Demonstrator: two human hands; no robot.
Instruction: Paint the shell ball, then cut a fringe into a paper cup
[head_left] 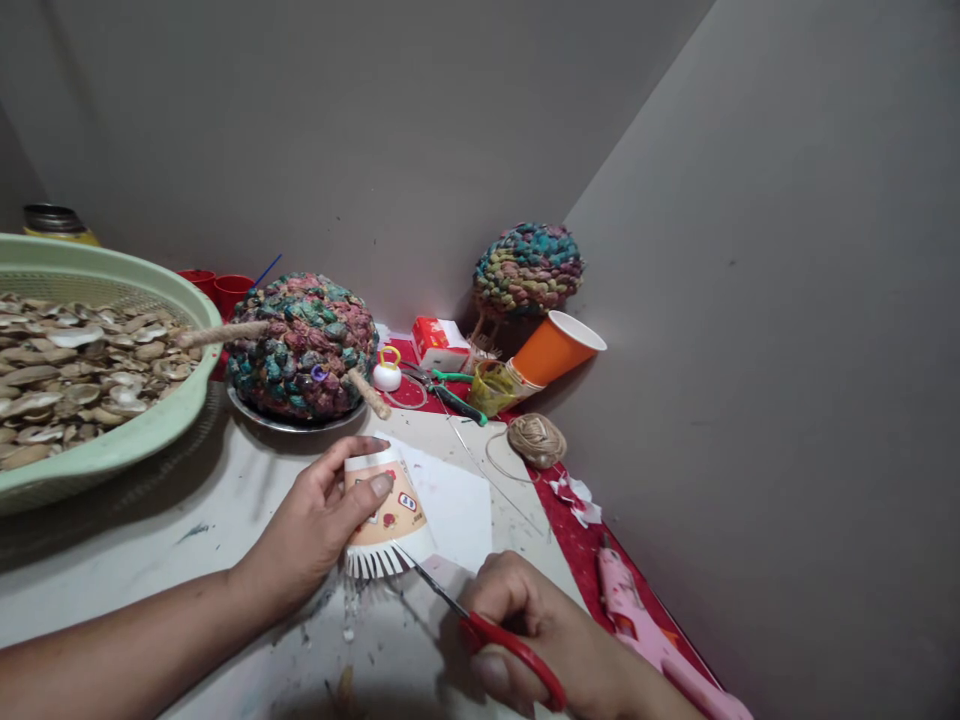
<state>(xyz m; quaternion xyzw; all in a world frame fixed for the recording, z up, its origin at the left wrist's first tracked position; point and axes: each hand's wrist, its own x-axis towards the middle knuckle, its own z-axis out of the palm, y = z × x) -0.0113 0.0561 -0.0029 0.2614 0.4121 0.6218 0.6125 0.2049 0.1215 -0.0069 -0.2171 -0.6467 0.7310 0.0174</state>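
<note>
My left hand [319,515] is closed around a printed paper cup [399,508], thumb on its side and fingers at its upper end. The cup is tilted, and its lower edge is cut into a fringe of narrow white strips. In my right hand [536,635] are scissors with red handles [525,650]. Their blades meet the cup's fringed edge at its right part. Under the cup and just behind it lies a white sheet of paper [461,505] on the table.
A green basket of shells [161,425] stands at left. Beside it, a colourful shell-covered ball [300,345] rests on a metal dish. Further back are a second ball [529,270], an orange cup [555,350], green-handled pliers [457,395] and twine [536,440]. A pink glue gun [637,620] lies at right.
</note>
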